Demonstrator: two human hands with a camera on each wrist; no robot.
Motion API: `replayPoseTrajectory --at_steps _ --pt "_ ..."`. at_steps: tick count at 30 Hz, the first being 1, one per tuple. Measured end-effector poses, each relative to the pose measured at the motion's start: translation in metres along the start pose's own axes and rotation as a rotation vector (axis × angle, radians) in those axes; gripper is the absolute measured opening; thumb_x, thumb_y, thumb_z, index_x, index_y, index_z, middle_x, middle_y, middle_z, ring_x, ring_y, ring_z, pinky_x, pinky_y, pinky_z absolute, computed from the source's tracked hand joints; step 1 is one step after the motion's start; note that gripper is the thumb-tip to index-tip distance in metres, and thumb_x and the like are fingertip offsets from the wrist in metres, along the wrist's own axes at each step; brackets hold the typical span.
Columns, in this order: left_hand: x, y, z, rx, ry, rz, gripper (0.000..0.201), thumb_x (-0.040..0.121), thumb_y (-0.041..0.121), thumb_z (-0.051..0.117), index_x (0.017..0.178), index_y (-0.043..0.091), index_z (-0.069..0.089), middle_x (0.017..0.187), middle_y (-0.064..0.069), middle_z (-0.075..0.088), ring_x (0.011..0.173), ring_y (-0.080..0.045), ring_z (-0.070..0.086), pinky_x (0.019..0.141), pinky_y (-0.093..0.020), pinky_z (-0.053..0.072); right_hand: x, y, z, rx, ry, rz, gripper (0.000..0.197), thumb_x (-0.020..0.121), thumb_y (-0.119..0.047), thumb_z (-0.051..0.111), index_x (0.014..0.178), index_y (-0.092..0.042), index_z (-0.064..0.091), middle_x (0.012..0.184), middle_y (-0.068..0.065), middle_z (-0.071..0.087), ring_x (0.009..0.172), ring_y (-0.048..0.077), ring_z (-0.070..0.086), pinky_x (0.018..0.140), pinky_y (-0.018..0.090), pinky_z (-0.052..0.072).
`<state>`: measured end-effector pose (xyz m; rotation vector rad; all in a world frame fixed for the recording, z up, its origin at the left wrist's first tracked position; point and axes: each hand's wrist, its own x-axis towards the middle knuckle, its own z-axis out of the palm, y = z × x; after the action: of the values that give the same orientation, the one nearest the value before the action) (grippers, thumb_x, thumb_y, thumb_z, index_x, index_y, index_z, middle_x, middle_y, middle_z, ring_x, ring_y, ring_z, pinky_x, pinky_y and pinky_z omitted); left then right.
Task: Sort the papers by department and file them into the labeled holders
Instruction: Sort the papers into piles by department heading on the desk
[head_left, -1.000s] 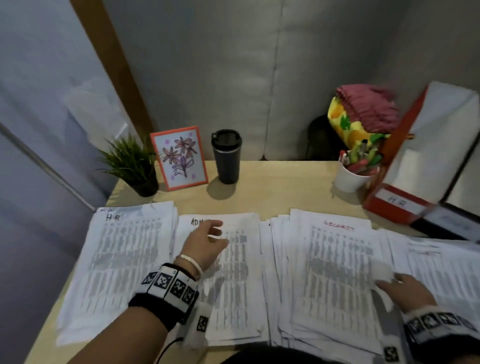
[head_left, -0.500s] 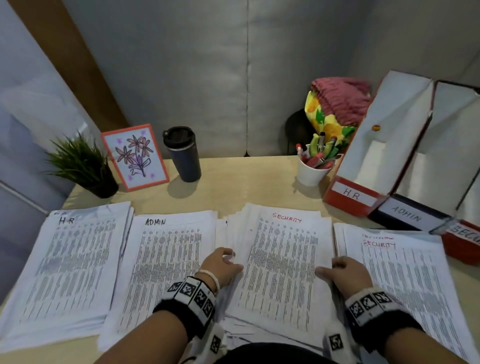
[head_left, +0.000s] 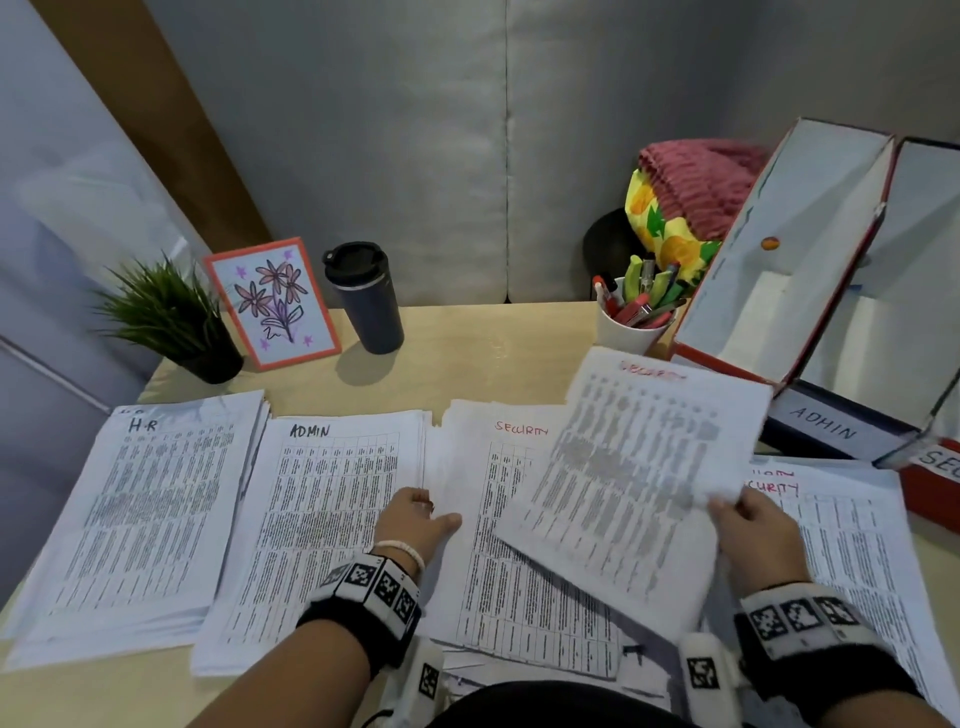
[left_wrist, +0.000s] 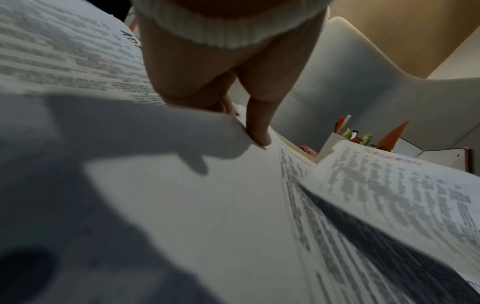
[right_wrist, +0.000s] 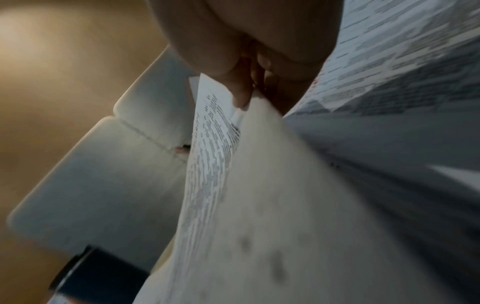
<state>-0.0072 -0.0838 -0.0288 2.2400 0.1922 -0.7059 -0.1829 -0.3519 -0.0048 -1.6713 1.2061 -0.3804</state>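
Three sorted paper piles lie side by side in the head view: HR (head_left: 140, 509), ADMIN (head_left: 322, 519) and SECURITY (head_left: 519, 571). A further SECURITY pile (head_left: 857, 561) lies at the right. My right hand (head_left: 730, 512) pinches the right edge of a lifted SECURITY sheet (head_left: 639, 478), tilted above the middle pile; its thumb (right_wrist: 241, 94) lies on the paper. My left hand (head_left: 428, 514) holds the left edge of the middle SECURITY pile, thumb (left_wrist: 257, 131) on top and fingers tucked under. The HR holder (head_left: 779, 249), ADMIN holder (head_left: 826, 428) and SECURITY holder (head_left: 935, 467) stand at the right.
Along the back of the desk stand a potted plant (head_left: 171, 317), a framed flower drawing (head_left: 272, 304), a dark travel mug (head_left: 363, 299) and a white cup of pens (head_left: 631, 322). Behind the cup is a yellow and pink cloth bundle (head_left: 685, 208). A padded wall closes the back.
My right hand has picked a SECURITY sheet off the middle pile and raised it toward the right. My left hand has stayed at the pile's left edge.
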Motion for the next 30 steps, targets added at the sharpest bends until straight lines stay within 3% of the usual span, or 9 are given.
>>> replayPoseTrajectory --at_steps 5,8,12,16,20,23,26,28,30 --pt "-0.005 -0.002 0.000 -0.093 0.081 0.026 0.052 0.076 0.015 0.074 0.121 0.013 0.046 0.111 -0.011 0.059 0.094 -0.019 0.054 0.089 -0.031 0.043 0.014 0.024 -0.026 0.080 0.066 0.139 0.008 0.085 -0.025 0.061 0.086 -0.021 0.068 0.093 0.010 0.068 0.088 0.029 0.063 0.087 0.041 0.050" --pt "-0.007 -0.001 -0.001 -0.089 0.114 0.060 0.047 0.077 0.017 0.073 0.116 0.016 0.047 0.098 -0.004 0.056 0.087 -0.018 0.054 0.080 -0.027 0.042 0.034 0.054 -0.028 0.115 0.041 0.178 0.010 0.078 -0.033 0.064 0.086 -0.035 0.071 0.095 0.007 0.071 0.093 0.031 0.066 0.091 0.052 0.050" --pt "-0.010 0.001 -0.003 -0.055 0.108 0.075 0.028 0.081 0.020 0.068 0.103 0.018 0.051 0.092 -0.003 0.058 0.081 -0.018 0.056 0.074 -0.025 0.041 0.020 0.027 -0.011 0.205 -0.106 0.217 0.012 0.088 -0.010 0.059 0.089 -0.017 0.068 0.097 0.012 0.071 0.094 0.033 0.066 0.092 0.052 0.049" --pt "-0.011 0.003 -0.002 -0.019 0.100 0.068 0.021 0.088 0.025 0.057 0.105 0.012 0.054 0.092 -0.002 0.061 0.082 -0.019 0.056 0.076 -0.026 0.041 0.017 0.018 0.016 0.089 -0.298 0.173 0.014 0.088 -0.004 0.057 0.088 -0.013 0.068 0.092 0.013 0.072 0.090 0.035 0.067 0.089 0.055 0.050" --pt "-0.017 0.007 -0.003 -0.083 -0.004 0.078 0.027 0.093 0.039 0.048 0.101 0.014 0.052 0.091 0.001 0.057 0.081 -0.014 0.052 0.077 -0.026 0.038 0.005 0.002 0.040 0.008 -0.446 0.105 0.020 0.088 0.003 0.052 0.089 -0.011 0.067 0.092 0.013 0.071 0.087 0.031 0.066 0.082 0.039 0.052" --pt "-0.019 0.010 -0.004 -0.052 -0.143 0.065 0.035 0.089 0.045 0.054 0.107 0.015 0.054 0.101 0.005 0.059 0.094 -0.018 0.055 0.085 -0.029 0.041 -0.002 -0.001 0.058 -0.030 -0.490 0.085 0.022 0.084 0.006 0.051 0.090 -0.008 0.067 0.094 0.018 0.071 0.083 0.030 0.066 0.080 0.041 0.053" --pt "-0.015 0.009 -0.006 -0.002 -0.201 0.044 0.023 0.081 0.026 0.069 0.099 0.014 0.064 0.090 0.004 0.067 0.085 -0.020 0.061 0.081 -0.028 0.048 -0.008 0.001 0.068 0.007 -0.486 0.098 0.025 0.080 0.010 0.051 0.082 -0.008 0.068 0.085 0.017 0.070 0.077 0.029 0.065 0.080 0.046 0.057" --pt "-0.011 0.008 -0.006 -0.009 -0.208 0.008 0.008 0.078 0.012 0.070 0.086 0.013 0.067 0.076 0.001 0.066 0.075 -0.021 0.062 0.075 -0.029 0.051 -0.013 -0.003 0.065 0.078 -0.472 0.126 0.023 0.082 0.014 0.050 0.085 -0.002 0.065 0.077 0.012 0.067 0.069 0.023 0.063 0.059 0.024 0.058" --pt "-0.010 0.006 -0.006 -0.074 -0.202 -0.022 0.012 0.076 0.004 0.065 0.077 0.014 0.071 0.080 -0.005 0.069 0.078 -0.025 0.062 0.075 -0.033 0.054 -0.016 -0.005 0.060 0.152 -0.489 0.137 0.023 0.082 0.017 0.052 0.088 -0.003 0.062 0.078 0.008 0.066 0.072 0.020 0.063 0.048 0.015 0.049"
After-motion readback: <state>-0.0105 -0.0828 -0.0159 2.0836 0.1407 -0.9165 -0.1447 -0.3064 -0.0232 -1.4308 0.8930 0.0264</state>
